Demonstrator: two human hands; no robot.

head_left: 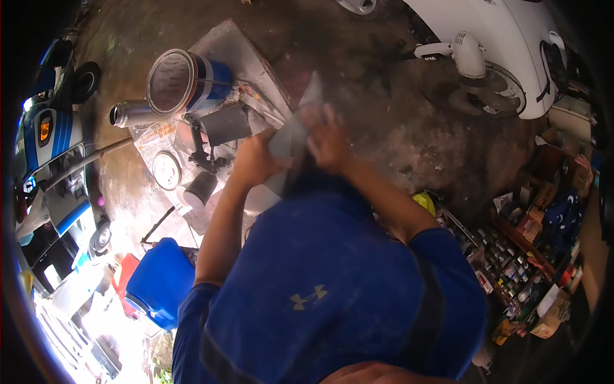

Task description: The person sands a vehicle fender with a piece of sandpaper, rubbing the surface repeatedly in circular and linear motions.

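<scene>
A smooth, pale grey panel (289,139) with a pointed far end lies in front of my body, tilted away from me. My left hand (257,159) grips its left edge, with the thumb reaching over the surface. On the panel's right side is my right hand (327,142), its fingers smeared by motion. Whether anything is under those fingers I cannot make out. Left of the panel, a dark grey flat piece (225,125) and a black bracket-like part (201,150) rest on a paper-covered board (224,41).
A large blue-and-white can (211,80) and a metal flask (131,114) lie beyond the board's left part. A round lid (166,170) is nearer. A blue container (163,281) stands lower left. At right are a white fan (489,83), a white car (505,38) and cluttered small bottles (505,256).
</scene>
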